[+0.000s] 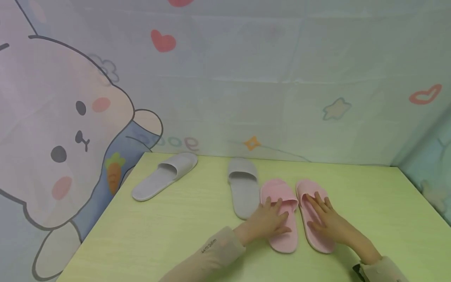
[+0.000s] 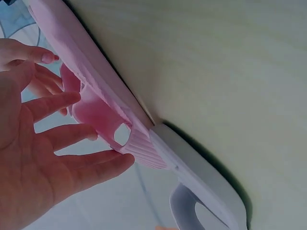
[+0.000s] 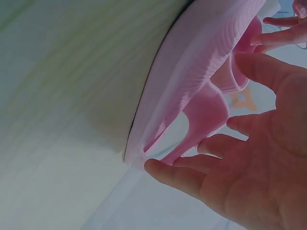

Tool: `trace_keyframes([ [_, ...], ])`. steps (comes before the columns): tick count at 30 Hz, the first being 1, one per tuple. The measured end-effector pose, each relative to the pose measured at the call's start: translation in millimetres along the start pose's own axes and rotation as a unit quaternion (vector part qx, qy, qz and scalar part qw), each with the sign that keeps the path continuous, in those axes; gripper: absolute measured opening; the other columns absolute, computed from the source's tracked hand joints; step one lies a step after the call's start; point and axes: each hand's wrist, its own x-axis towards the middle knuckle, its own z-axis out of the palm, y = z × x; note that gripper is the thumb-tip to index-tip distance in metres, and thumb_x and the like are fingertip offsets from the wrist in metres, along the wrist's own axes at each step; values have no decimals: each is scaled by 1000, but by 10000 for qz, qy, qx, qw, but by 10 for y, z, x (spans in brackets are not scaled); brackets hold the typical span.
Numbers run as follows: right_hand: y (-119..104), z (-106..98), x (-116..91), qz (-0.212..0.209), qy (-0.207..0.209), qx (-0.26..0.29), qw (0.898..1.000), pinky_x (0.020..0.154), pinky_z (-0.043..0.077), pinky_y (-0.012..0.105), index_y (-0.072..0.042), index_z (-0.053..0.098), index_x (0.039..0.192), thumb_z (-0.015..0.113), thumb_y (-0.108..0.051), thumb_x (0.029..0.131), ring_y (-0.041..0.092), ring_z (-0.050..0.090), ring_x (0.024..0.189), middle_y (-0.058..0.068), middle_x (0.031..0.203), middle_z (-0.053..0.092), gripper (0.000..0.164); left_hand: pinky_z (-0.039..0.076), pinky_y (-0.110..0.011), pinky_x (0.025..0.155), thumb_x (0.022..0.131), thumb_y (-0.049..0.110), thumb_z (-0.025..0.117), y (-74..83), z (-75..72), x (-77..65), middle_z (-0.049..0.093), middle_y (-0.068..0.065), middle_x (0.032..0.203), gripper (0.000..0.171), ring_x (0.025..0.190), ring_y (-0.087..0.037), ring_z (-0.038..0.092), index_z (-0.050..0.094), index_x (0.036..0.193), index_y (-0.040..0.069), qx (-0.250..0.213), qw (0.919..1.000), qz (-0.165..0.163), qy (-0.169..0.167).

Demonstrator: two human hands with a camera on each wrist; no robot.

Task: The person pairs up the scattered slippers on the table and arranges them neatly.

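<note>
Two pink slippers lie side by side on the table, toes toward the back cloth. Over the left pink slipper (image 1: 286, 243) is my left hand (image 1: 265, 221), its fingers spread near the opening of the strap. My right hand (image 1: 330, 224) is over the right pink slipper (image 1: 323, 245), fingertips around its strap. In the left wrist view, the fingers (image 2: 103, 170) are loosely extended along the slipper's side. The right wrist view has the fingers (image 3: 175, 177) likewise extended, with fingertips close to the strap (image 3: 206, 112). Neither hand grips a slipper.
A grey slipper (image 1: 244, 196) lies just left of the pink pair, nearly touching it. Another grey slipper (image 1: 163, 178) lies slanted at the table's back left. The yellow-green table (image 1: 373, 211) meets a printed cloth (image 1: 246, 98) along its back edge.
</note>
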Motion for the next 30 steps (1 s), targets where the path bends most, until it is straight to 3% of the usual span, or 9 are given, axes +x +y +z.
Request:
trace_keyframes([
  [8, -2, 24, 27, -163, 64, 218, 9996, 98, 16, 65, -7, 20, 142, 61, -18, 81, 57, 15, 124, 37, 138, 18, 74, 46, -42, 88, 89, 55, 34, -44, -67, 51, 38, -8, 141, 47, 123, -35, 41, 51, 121, 25, -397, 9981, -168, -430],
  [10, 1, 30, 38, -184, 74, 230, 9995, 103, 9, 61, -8, 19, 142, 60, -19, 82, 56, 15, 125, 36, 139, 18, 74, 46, -44, 88, 89, 57, 30, -62, 0, 84, 36, -7, 142, 50, 124, -35, 40, 51, 122, 26, -488, 9978, -181, -406],
  [14, 3, 33, 70, -245, 62, 191, 9995, 109, -6, 45, -3, 20, 141, 59, -19, 83, 55, 15, 125, 35, 139, 19, 72, 45, -46, 89, 89, 57, 30, -73, -7, 107, 34, -5, 143, 50, 126, -35, 38, 50, 123, 26, -633, 9965, -256, -478],
  [16, 2, 26, 92, -200, -21, 160, 9997, 109, -3, 48, -1, 21, 140, 59, -20, 83, 56, 15, 125, 35, 139, 18, 71, 44, -47, 90, 89, 57, 30, -80, 10, 126, 33, -5, 144, 50, 126, -36, 37, 50, 123, 26, -654, 9964, -282, -466],
  [17, 3, 22, 105, -185, -55, 133, 9997, 108, 1, 52, 0, 21, 140, 59, -21, 83, 57, 15, 125, 36, 139, 18, 71, 44, -46, 91, 89, 55, 34, -76, -67, 108, 34, -6, 143, 47, 127, -36, 37, 50, 123, 26, -661, 9959, -309, -540],
  [21, 8, 6, 165, -68, -220, 33, 9997, 97, 18, 66, 2, 21, 140, 59, -23, 84, 60, 14, 123, 38, 138, 17, 72, 44, -46, 90, 89, 55, 34, -103, -28, 152, 36, -5, 142, 47, 125, -35, 39, 51, 121, 25, -588, 9968, -314, -434],
  [30, 29, -10, 220, 54, -295, -39, 9995, 91, 23, 68, 2, 20, 140, 58, -24, 85, 64, 13, 120, 40, 137, 15, 72, 41, -49, 93, 88, 57, 33, -112, 16, 244, 35, -4, 143, 49, 127, -36, 36, 50, 123, 27, -667, 9950, -520, -537],
])
